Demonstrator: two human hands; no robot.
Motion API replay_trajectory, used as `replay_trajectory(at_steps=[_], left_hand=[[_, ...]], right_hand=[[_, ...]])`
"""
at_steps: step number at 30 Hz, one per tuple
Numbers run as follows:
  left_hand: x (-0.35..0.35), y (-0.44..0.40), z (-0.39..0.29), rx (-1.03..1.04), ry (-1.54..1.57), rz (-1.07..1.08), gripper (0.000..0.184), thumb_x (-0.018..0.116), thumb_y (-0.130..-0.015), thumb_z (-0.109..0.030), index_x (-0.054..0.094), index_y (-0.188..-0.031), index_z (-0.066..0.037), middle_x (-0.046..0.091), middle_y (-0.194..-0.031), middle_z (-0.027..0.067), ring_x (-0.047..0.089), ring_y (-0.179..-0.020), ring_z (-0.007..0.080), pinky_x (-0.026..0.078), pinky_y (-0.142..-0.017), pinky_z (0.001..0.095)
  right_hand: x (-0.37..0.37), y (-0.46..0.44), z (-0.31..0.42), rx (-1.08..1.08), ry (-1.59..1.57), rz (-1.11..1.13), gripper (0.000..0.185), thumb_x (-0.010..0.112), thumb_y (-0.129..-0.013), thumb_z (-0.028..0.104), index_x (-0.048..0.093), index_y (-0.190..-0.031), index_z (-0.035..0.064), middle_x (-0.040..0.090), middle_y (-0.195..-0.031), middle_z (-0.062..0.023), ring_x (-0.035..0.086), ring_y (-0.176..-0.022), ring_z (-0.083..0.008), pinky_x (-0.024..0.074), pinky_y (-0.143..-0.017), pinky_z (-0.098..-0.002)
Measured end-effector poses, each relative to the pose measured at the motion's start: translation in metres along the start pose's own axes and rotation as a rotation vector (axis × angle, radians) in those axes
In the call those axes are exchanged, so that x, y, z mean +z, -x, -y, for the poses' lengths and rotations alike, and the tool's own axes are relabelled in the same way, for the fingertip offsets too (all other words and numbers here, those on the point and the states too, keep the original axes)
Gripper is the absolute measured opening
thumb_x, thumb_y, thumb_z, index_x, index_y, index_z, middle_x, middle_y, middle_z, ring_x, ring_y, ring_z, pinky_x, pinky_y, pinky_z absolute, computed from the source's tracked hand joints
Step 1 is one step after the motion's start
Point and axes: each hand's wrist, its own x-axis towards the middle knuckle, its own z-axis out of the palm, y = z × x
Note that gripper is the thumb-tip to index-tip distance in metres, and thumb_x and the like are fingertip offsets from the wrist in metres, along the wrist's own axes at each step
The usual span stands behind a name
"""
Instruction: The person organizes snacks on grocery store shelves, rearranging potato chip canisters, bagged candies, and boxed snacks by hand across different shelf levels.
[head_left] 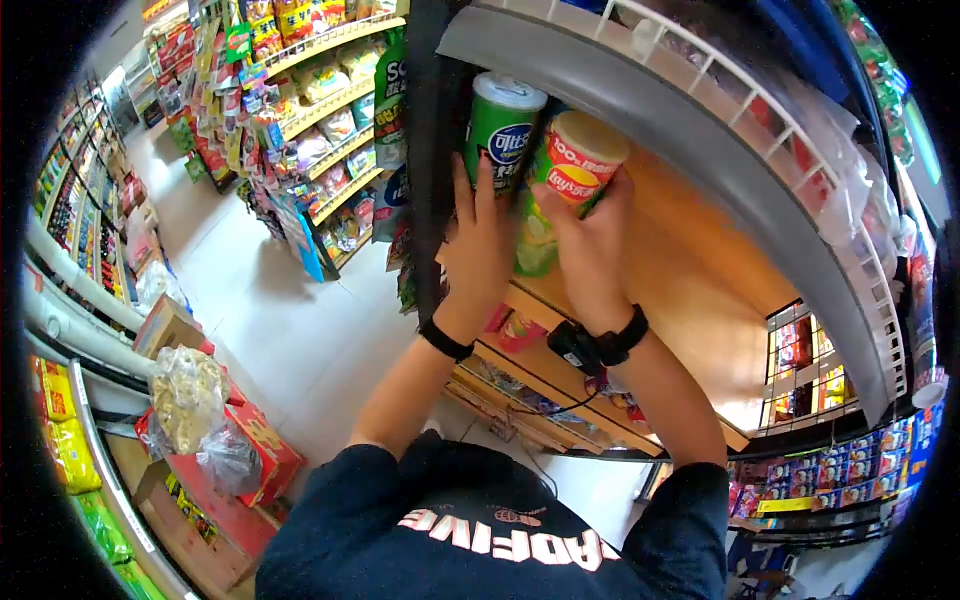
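Note:
A green chip canister (507, 118) with a white lid stands at the left end of the wooden shelf, against the dark upright. My left hand (478, 235) lies against its front with the fingers stretched upward and apart, touching it rather than wrapped round it. Beside it is a green Lay's chip canister (578, 170) with a red and yellow label and a pale lid, slightly tilted. My right hand (592, 235) is closed round this one, thumb across the front and fingers on its right side. The canister's lower part shows between my hands.
The wooden shelf (690, 300) extends right under a grey overhanging edge (700, 120) with a white wire rail. A black device (575, 347) with a cable is by my right wrist. Snack racks (330, 110) line the tiled aisle (200, 220); a red box (265, 450) with bags stands lower left.

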Motion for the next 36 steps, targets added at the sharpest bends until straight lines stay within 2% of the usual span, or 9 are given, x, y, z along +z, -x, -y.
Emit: replay_trajectory(at_steps=[4,7,10,12,20,24,28,31,36], left_hand=[[-0.005,0.016,0.008,0.046,0.127,0.118,0.062,0.057,-0.086,-0.005,0.034,-0.144,-0.006,0.025,-0.151,0.0278,0.053,-0.115,0.0466,0.051,-0.086,0.0455],[0.000,0.024,0.020,0.180,0.283,0.079,0.060,0.051,-0.084,0.002,0.033,-0.140,0.005,0.025,-0.148,0.0333,0.034,-0.132,0.0479,0.028,-0.111,0.0477],[-0.012,0.025,0.023,0.354,0.317,0.097,0.066,0.064,-0.084,-0.011,0.033,-0.141,0.005,0.029,-0.146,0.0314,0.033,-0.133,0.0462,0.029,-0.109,0.0506],[-0.005,0.026,0.025,0.333,0.327,0.144,0.070,0.067,-0.083,-0.015,0.033,-0.142,0.002,0.031,-0.145,0.0309,0.034,-0.132,0.0459,0.030,-0.108,0.0502],[-0.010,0.011,0.032,0.290,0.142,0.025,0.074,0.074,-0.079,-0.020,0.038,-0.143,-0.010,0.045,-0.129,0.0209,0.044,-0.123,0.0374,0.040,-0.100,0.0455],[-0.009,0.002,0.057,0.582,0.157,-0.137,0.062,0.070,-0.084,-0.020,0.044,-0.138,-0.005,0.049,-0.126,0.0170,0.049,-0.116,0.0325,0.044,-0.096,0.0395],[-0.011,0.066,0.056,0.181,0.764,-0.343,0.046,0.068,-0.088,-0.020,0.049,-0.124,0.002,0.050,-0.120,0.0173,0.051,-0.112,0.0305,0.046,-0.091,0.0389],[-0.021,0.131,0.086,0.274,0.458,-0.088,0.034,0.061,-0.088,-0.007,0.049,-0.119,0.000,0.048,-0.118,0.0170,0.049,-0.111,0.0304,0.042,-0.095,0.0409],[-0.010,0.163,0.078,-0.180,0.403,0.319,0.047,0.058,-0.088,-0.001,0.039,-0.132,-0.001,0.047,-0.125,0.0137,0.048,-0.113,0.0252,0.039,-0.098,0.0372]], right_hand=[[0.026,0.002,-0.022,-0.143,0.085,-0.165,0.063,0.074,-0.082,0.011,0.036,-0.131,-0.0031,0.053,-0.120,-0.0129,0.054,-0.109,-0.0183,0.0445,-0.095,-0.0315],[0.049,0.000,-0.020,-0.149,-0.189,-0.195,0.067,0.072,-0.083,0.011,0.032,-0.135,-0.0030,0.052,-0.122,-0.0130,0.052,-0.111,-0.0197,0.0439,-0.096,-0.0328],[0.052,0.000,-0.020,-0.260,0.207,-0.288,0.066,0.072,-0.084,0.013,0.032,-0.134,-0.0041,0.052,-0.121,-0.0155,0.053,-0.111,-0.0238,0.0446,-0.095,-0.0335],[0.060,0.009,-0.010,-0.043,-0.289,-0.256,0.065,0.072,-0.081,0.012,0.035,-0.131,-0.0049,0.050,-0.121,-0.0188,0.054,-0.109,-0.0253,0.0462,-0.092,-0.0340],[0.074,0.067,-0.027,0.167,0.112,-0.405,0.046,0.056,-0.080,0.000,0.038,-0.122,-0.0054,0.048,-0.115,-0.0229,0.055,-0.099,-0.0321,0.0476,-0.086,-0.0392],[0.072,0.106,0.015,0.041,0.044,-0.327,0.042,0.052,-0.082,0.000,0.041,-0.122,-0.0033,0.050,-0.115,-0.0225,0.054,-0.104,-0.0350,0.0442,-0.089,-0.0390],[0.046,0.185,-0.008,-0.146,0.129,0.009,0.034,0.051,-0.080,-0.004,0.053,-0.113,0.0045,0.056,-0.113,-0.0160,0.054,-0.104,-0.0325,0.0424,-0.089,-0.0419],[0.023,0.228,-0.057,-0.033,0.316,0.045,0.039,0.055,-0.078,-0.005,0.052,-0.116,0.0049,0.054,-0.116,-0.0166,0.053,-0.106,-0.0325,0.0425,-0.090,-0.0411],[0.001,0.226,-0.104,0.333,0.479,-0.129,0.065,0.067,-0.082,0.008,0.033,-0.137,0.0001,0.046,-0.129,-0.0206,0.046,-0.121,-0.0322,0.0399,-0.099,-0.0411]])
